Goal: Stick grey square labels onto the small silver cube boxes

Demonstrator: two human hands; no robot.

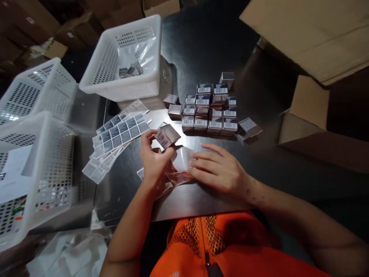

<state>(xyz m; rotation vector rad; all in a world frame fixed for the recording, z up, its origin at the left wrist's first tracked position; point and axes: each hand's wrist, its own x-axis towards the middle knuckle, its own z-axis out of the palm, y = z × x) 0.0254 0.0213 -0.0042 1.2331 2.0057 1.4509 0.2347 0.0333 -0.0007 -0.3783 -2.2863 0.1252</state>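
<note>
- A small shiny box (167, 135) is pinched in the fingers of the left hand (154, 156), tilted, just above the worktop (201, 46) and in front of the body.
- The right hand (219, 169) is laid flat with fingers spread on a clear bag (184, 159); the bag lies on the worktop between the two hands.
- Crumpled clear film (175, 177) is seen under and between the hands.
- Just behind the held box, a block of like boxes (210, 109) is stacked in rows, barcode labels facing up; a few loose boxes (173, 105) stand at its left, and one (249, 126) lies tipped at its right.
- Label sheets (121, 132) are fanned out on the worktop to the left of the hands, overlapping one another.
- The worktop is dark, polished metal, and light and boxes are mirrored in it.
- A white perforated basket (127, 57) stands at the far left of the worktop, with a clear bag and a few boxes inside.
- Two more white baskets (37, 127) are set further left; papers are seen through the nearer one.
- Brown cartons (311, 38) are piled at the right, and more cartons (43, 27) fill the dim background at the upper left.
- An orange mesh vest (219, 242) is worn by the person.
</note>
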